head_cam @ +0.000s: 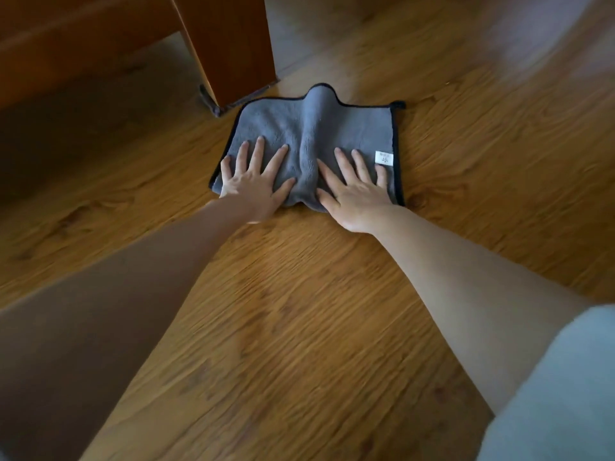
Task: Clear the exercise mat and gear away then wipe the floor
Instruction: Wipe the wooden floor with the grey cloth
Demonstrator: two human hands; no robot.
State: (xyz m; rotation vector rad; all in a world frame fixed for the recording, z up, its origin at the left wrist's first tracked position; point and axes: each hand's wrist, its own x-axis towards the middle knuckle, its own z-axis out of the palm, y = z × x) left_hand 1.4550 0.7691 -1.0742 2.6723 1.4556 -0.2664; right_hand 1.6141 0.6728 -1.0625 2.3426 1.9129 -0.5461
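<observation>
Both hands, left [253, 188] and right [356, 194], press the cloth [309, 128] flat, fingers spread, to wipe the floor [299, 311]

The near edge of the grey cloth [312, 128] is covered by 2 hands. Print on its white label [384, 158] is too small to be read. The wooden furniture [229, 44] is cut off at the top edge.
</observation>
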